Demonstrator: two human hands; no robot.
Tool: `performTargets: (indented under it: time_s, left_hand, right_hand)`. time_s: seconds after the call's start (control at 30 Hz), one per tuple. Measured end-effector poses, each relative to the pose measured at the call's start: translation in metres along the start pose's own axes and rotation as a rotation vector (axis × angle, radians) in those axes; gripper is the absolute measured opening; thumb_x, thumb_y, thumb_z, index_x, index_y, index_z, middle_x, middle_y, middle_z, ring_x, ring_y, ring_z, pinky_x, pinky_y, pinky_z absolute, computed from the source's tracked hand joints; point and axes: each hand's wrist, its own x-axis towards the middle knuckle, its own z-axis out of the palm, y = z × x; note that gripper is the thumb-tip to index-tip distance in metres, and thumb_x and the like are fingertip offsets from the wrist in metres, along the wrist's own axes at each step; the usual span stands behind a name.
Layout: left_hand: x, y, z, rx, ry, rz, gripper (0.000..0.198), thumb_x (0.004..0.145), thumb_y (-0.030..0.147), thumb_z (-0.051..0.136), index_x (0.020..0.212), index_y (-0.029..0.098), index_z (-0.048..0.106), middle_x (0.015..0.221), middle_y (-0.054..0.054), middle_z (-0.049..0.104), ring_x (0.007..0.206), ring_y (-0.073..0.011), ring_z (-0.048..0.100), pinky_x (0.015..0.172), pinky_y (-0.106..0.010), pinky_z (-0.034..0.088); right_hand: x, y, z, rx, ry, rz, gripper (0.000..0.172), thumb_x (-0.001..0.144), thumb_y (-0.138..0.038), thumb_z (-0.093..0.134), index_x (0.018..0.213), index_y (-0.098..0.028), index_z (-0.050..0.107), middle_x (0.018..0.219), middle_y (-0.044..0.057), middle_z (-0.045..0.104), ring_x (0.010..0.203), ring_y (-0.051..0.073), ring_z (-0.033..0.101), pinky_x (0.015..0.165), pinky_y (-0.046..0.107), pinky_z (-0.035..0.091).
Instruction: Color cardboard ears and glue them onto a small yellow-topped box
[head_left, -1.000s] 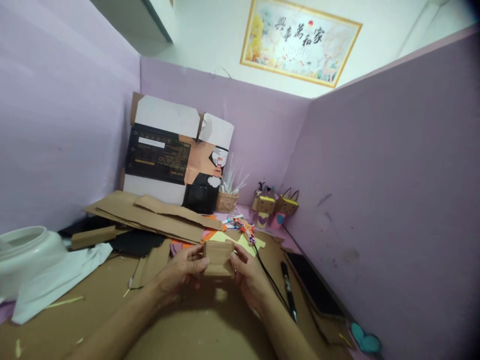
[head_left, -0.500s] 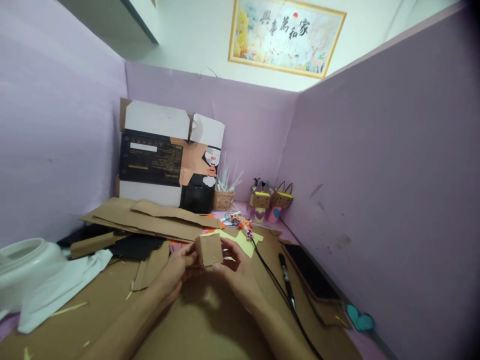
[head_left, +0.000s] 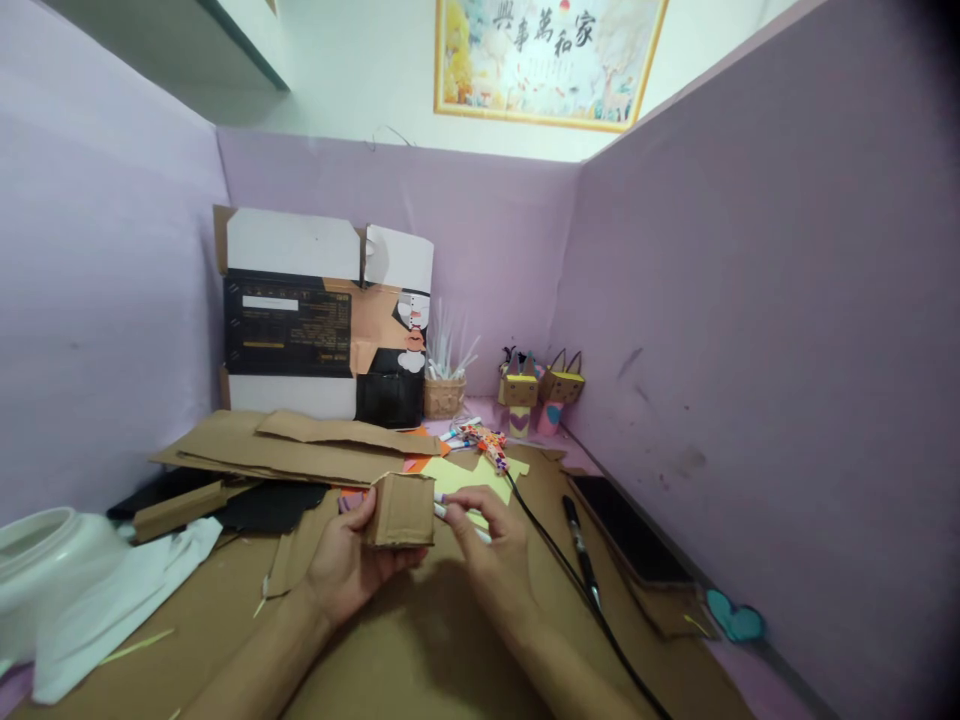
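My left hand (head_left: pixel 345 565) grips a small brown cardboard box (head_left: pixel 402 509) and holds it a little above the cardboard-covered desk (head_left: pixel 420 660). My right hand (head_left: pixel 487 550) is just right of the box, fingers pinched round a thin white stick (head_left: pixel 457 520) whose tip points at the box's right side. Both forearms reach in from the bottom of the view.
Flat cardboard sheets (head_left: pixel 300 445) and a printed box (head_left: pixel 322 315) stand behind. A white tub (head_left: pixel 45 570) and cloth (head_left: pixel 120 590) lie left. A black cable (head_left: pixel 570 590), a black pen (head_left: pixel 581 560), a phone (head_left: pixel 626 540), a basket of sticks (head_left: pixel 444 395) and small paper figures (head_left: pixel 536 395) sit right.
The box has turned in my left hand. My right hand let go of the box and now pinches a white stick beside it. The camera tilted down and right slightly.
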Motion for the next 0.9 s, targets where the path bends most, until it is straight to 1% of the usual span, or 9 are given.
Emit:
performTargets:
  time_s: [0.03,0.1,0.23,0.37,0.53,0.63,0.73,0.83,0.9]
  left_hand:
    - [0.0002,0.0,-0.0008,-0.003,0.003,-0.006,0.041,0.087,0.042,0.038,0.106,0.011,0.057,0.089,-0.014,0.067,0.076,-0.0265,0.063,0.069,-0.043,0.049]
    - [-0.0001,-0.0006,-0.0013,-0.004,0.022,-0.008,0.043,0.087,0.042,0.037,0.111,0.011,0.054,0.089,-0.014,0.067,0.077,-0.0283,0.063,0.068,-0.043,0.049]
    - [-0.0015,-0.0019,-0.0001,0.009,0.021,0.016,0.042,0.089,0.037,0.034,0.115,0.01,0.051,0.094,-0.016,0.066,0.08,-0.0307,0.063,0.068,-0.044,0.048]
    - [-0.0021,-0.0014,0.0005,-0.012,-0.011,0.036,0.041,0.088,0.037,0.035,0.116,0.011,0.051,0.099,-0.017,0.065,0.083,-0.0328,0.063,0.069,-0.046,0.047]
    - [-0.0031,-0.0002,0.0006,-0.029,-0.038,0.029,0.042,0.088,0.039,0.036,0.111,0.01,0.056,0.099,-0.018,0.065,0.084,-0.0326,0.063,0.07,-0.045,0.048]
    - [-0.0033,0.0003,0.0001,-0.025,-0.034,0.036,0.041,0.087,0.039,0.038,0.105,0.009,0.059,0.095,-0.017,0.067,0.083,-0.0319,0.063,0.069,-0.044,0.048]
    - [-0.0035,0.0008,-0.0006,-0.044,-0.028,0.034,0.037,0.086,0.036,0.041,0.1,0.009,0.063,0.089,-0.015,0.069,0.08,-0.0287,0.064,0.068,-0.04,0.049]
    - [-0.0042,0.0012,-0.0012,-0.057,-0.042,0.03,0.035,0.084,0.035,0.045,0.099,0.01,0.064,0.085,-0.013,0.07,0.078,-0.0265,0.065,0.069,-0.037,0.049]
    - [-0.0048,0.0013,-0.0023,-0.05,-0.048,0.022,0.034,0.082,0.035,0.048,0.099,0.01,0.065,0.084,-0.013,0.07,0.078,-0.0263,0.065,0.069,-0.036,0.05]
  right_hand:
    - [0.0031,0.0023,-0.0006,0.041,0.068,0.073,0.009,0.078,-0.025,0.058,0.078,-0.019,0.065,0.079,0.004,0.064,0.078,0.018,0.058,0.073,0.029,0.045]
    - [0.0085,0.0067,-0.0014,0.147,0.143,0.205,0.013,0.077,-0.029,0.058,0.079,-0.018,0.064,0.081,0.004,0.065,0.078,0.018,0.059,0.072,0.029,0.047]
    - [0.0114,0.0102,0.0002,0.293,0.133,0.339,0.019,0.072,-0.034,0.06,0.077,-0.017,0.066,0.079,0.003,0.065,0.075,0.017,0.059,0.069,0.03,0.049]
    - [0.0099,0.0093,0.0021,0.338,0.168,0.357,0.019,0.063,-0.029,0.068,0.078,-0.017,0.066,0.074,0.001,0.064,0.072,0.016,0.059,0.066,0.028,0.049]
    - [0.0109,0.0082,0.0031,0.332,0.199,0.413,0.013,0.057,-0.025,0.072,0.064,-0.016,0.067,0.06,0.0,0.064,0.058,0.013,0.056,0.06,0.027,0.047]
    - [0.0084,0.0061,0.0041,0.328,0.178,0.411,0.013,0.059,-0.026,0.071,0.066,-0.015,0.068,0.056,0.0,0.064,0.052,0.011,0.054,0.056,0.025,0.045]
    - [0.0043,0.0043,0.0037,0.325,0.155,0.366,0.017,0.064,-0.03,0.07,0.069,-0.014,0.068,0.058,0.002,0.066,0.052,0.012,0.055,0.055,0.025,0.045]
    - [0.0027,0.0043,0.0018,0.347,0.133,0.342,0.029,0.071,-0.042,0.064,0.07,-0.014,0.068,0.061,0.004,0.067,0.053,0.014,0.057,0.056,0.027,0.046]
    - [0.0032,0.0052,0.0007,0.384,0.093,0.365,0.039,0.075,-0.05,0.057,0.072,-0.013,0.068,0.067,0.007,0.069,0.058,0.016,0.06,0.061,0.031,0.049]
